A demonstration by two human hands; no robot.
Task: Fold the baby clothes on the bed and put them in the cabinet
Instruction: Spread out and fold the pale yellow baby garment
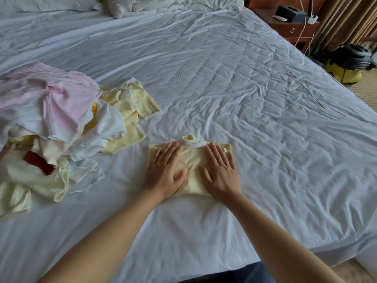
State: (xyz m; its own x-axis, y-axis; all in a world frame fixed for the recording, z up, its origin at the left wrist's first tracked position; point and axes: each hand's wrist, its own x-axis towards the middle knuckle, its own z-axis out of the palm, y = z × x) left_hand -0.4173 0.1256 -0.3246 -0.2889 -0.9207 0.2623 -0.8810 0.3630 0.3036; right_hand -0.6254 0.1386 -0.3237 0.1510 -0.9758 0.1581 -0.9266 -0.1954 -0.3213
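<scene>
Yellow garment (191, 160) folded, pale, wrinkled; both hands' fingers (170, 152) flat, pressing it.

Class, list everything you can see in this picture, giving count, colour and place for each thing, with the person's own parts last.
bed sheet: one, white and creased, covering the bed
folded garment: one, pale yellow, on the sheet near the front, under both hands
pile of unfolded clothes: one heap, pink, white and yellow with a red patch, on the sheet at the left
bedding: count unclear, white, bunched at the far end
nightstand: one, brown wood, past the bed's far right corner
box: one, black, on the nightstand
curtain: tan, far right
vacuum cleaner: one, yellow and black, on the floor right of the bed
left hand: flat, pressing the garment's left part
right hand: flat, pressing its right part
</scene>
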